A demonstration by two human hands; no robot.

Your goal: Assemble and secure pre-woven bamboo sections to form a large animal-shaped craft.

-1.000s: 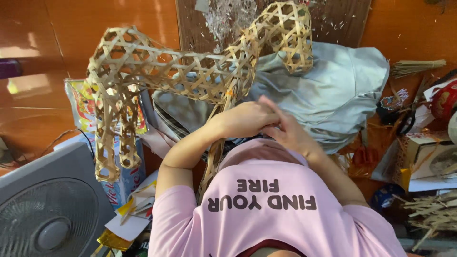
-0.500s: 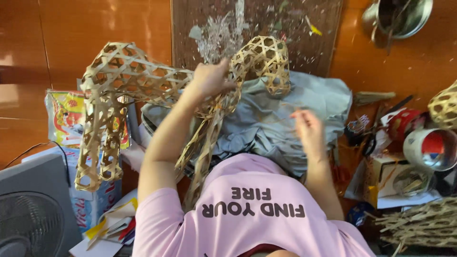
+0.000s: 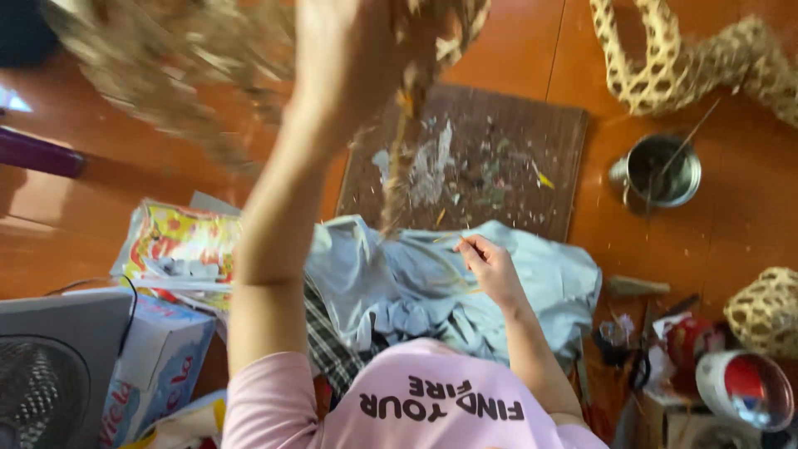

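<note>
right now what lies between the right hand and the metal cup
In the head view, between the right hand and the metal cup lie grey cloth, the brown mat's corner, then bare floor.

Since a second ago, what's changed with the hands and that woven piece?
The left hand has lifted the woven bamboo lattice high, now blurred. The right hand let go and dropped onto the grey cloth, pinching a thin strip. The cloth remains on the lap.

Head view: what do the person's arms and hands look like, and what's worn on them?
Both arms are bare from just below the shoulder. Short pink sleeves of a T-shirt with dark lettering across the chest cover the upper arms. The left hand and right hand are ungloved; no ring, watch or bracelet shows, though the left hand is blurred.
</note>
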